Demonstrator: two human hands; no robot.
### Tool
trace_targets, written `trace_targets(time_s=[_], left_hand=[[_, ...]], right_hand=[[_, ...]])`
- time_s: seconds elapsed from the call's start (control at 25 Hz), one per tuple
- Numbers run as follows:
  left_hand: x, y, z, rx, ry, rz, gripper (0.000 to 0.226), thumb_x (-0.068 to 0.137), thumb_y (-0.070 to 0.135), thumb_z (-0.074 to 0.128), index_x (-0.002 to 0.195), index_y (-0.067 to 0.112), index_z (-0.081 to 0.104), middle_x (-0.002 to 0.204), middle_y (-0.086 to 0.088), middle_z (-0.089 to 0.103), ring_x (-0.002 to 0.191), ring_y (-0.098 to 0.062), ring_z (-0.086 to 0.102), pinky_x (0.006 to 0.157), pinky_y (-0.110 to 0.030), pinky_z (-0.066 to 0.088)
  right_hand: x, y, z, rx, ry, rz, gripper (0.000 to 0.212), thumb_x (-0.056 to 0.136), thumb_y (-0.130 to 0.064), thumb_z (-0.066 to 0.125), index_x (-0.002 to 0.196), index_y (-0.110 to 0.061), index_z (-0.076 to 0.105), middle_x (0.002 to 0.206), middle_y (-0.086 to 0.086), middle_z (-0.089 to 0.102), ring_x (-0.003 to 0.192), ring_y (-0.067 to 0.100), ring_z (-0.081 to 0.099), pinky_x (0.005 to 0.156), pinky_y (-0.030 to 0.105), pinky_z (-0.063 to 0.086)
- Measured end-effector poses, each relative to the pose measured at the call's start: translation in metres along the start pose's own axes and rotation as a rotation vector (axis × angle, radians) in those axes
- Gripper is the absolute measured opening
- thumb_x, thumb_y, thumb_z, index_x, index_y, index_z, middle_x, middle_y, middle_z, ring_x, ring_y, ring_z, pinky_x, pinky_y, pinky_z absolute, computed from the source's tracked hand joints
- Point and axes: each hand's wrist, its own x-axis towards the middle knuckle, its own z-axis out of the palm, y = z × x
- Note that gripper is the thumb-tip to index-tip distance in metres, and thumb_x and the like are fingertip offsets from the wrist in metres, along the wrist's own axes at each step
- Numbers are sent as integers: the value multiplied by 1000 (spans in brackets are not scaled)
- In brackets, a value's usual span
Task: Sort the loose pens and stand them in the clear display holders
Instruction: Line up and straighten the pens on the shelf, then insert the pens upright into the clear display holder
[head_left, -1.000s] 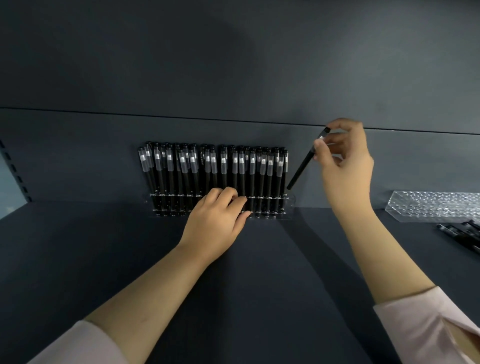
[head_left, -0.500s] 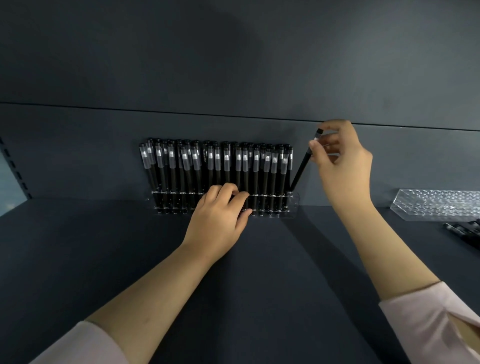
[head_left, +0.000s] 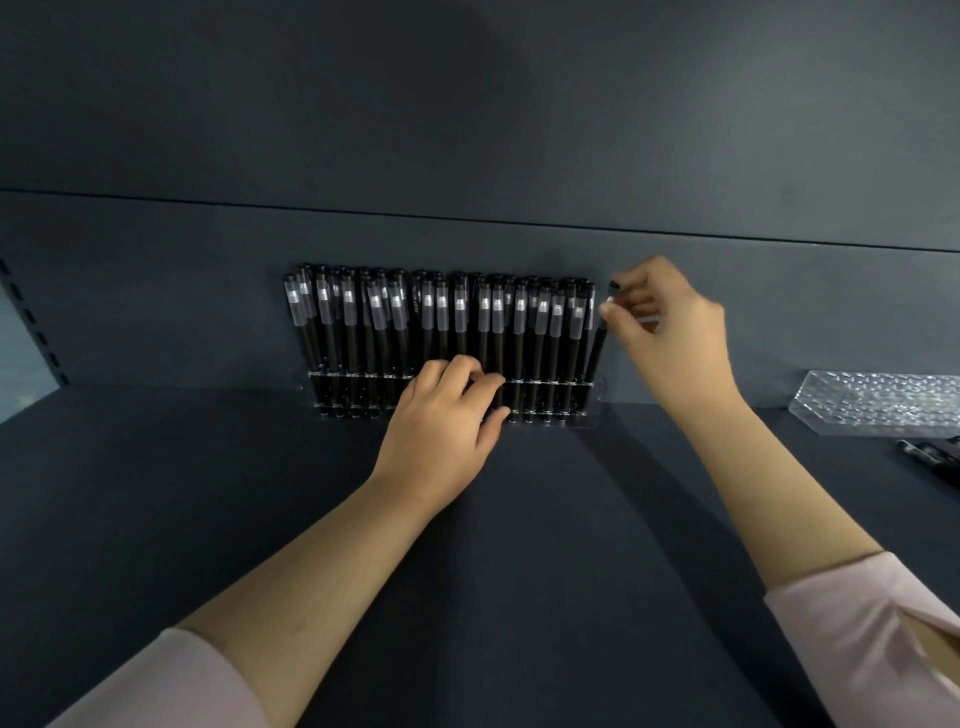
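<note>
A clear display holder (head_left: 597, 402) stands against the back wall of a dark shelf, packed with several upright black pens (head_left: 441, 332). My right hand (head_left: 670, 338) pinches the cap end of one black pen (head_left: 597, 353), which stands nearly upright at the holder's right end with its tip down in the holder. My left hand (head_left: 441, 426) rests against the holder's front, fingers curled over its top edge among the pen barrels. Part of the holder's middle is hidden behind that hand.
A second clear holder (head_left: 878, 402), with no pens in it, lies at the right on the shelf. A few loose black pens (head_left: 935, 457) lie just in front of it at the frame's edge. A slotted shelf upright (head_left: 31, 322) runs along the far left.
My right hand has moved left and down, swinging the slanted pen nearly upright and lowering it into the holder's right end. My left hand has stayed on the holder.
</note>
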Motion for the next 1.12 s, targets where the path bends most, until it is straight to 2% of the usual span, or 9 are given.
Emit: trace_targets(time_s=[0.08, 0.16, 0.4, 0.48, 0.56, 0.68, 0.76, 0.92, 1.12], left_hand=[[0, -1, 0, -2, -8, -6, 31, 95, 26, 61, 121, 9, 67, 112, -6, 61, 104, -25, 56, 89, -41, 51], [0, -1, 1, -7, -7, -7, 32, 94, 26, 61, 121, 9, 67, 112, -6, 61, 104, -25, 56, 89, -41, 51], [0, -3, -1, -17, -31, -4, 33, 94, 26, 61, 122, 10, 66, 113, -5, 61, 105, -25, 56, 89, -40, 52], [-1, -1, -6, -19, -94, -11, 36, 96, 28, 57, 129, 12, 62, 119, -3, 58, 110, -23, 53, 93, -38, 49], [-1, 1, -14, 5, -168, -11, 39, 99, 31, 50, 135, 16, 56, 126, 1, 54, 117, -19, 49, 99, -33, 44], [9, 7, -29, 8, -213, -12, 39, 100, 33, 46, 137, 21, 52, 128, 4, 53, 118, -16, 48, 100, -32, 43], [19, 21, -36, -41, -207, -34, 37, 100, 33, 48, 134, 20, 54, 127, 4, 56, 116, -17, 50, 96, -33, 46], [41, 78, -33, -144, -232, -85, 34, 99, 34, 49, 130, 21, 56, 125, 4, 57, 111, -16, 55, 89, -36, 51], [66, 188, 7, -178, -287, -95, 33, 99, 39, 48, 127, 24, 56, 120, 7, 58, 107, -15, 56, 84, -34, 50]], right_hand=[[-3, 3, 8, -19, -81, 24, 15, 87, -10, 66, 100, -14, 60, 83, -2, 64, 77, 9, 61, 70, 4, 44], [-4, 4, 12, -3, -78, 47, 16, 88, -11, 65, 102, -17, 59, 82, -4, 63, 77, 13, 62, 71, 9, 48], [-15, 8, 17, -23, -86, 46, 35, 90, -23, 63, 119, -31, 45, 79, -10, 60, 72, 2, 59, 63, 10, 44], [-17, 6, 14, -35, -118, 63, 48, 87, -31, 68, 126, -32, 41, 81, -9, 61, 74, 3, 60, 66, 15, 47], [-12, 4, 1, -122, -203, 90, 46, 84, -38, 70, 123, -29, 47, 86, -8, 64, 80, 10, 62, 74, 26, 50], [2, 3, -36, -395, -546, 115, 33, 80, -41, 72, 106, -27, 60, 98, -4, 66, 86, 15, 58, 81, 28, 45], [4, 6, -67, -511, -692, 122, 33, 79, -40, 74, 106, -25, 63, 104, -3, 65, 90, 14, 56, 81, 26, 42], [-5, 27, -134, -557, -720, 164, 39, 79, -40, 73, 113, -25, 60, 109, -6, 59, 97, 13, 54, 72, 18, 42], [-25, 98, -226, -596, -681, 206, 43, 79, -42, 72, 117, -26, 59, 115, -4, 60, 107, 18, 56, 92, 28, 41]])
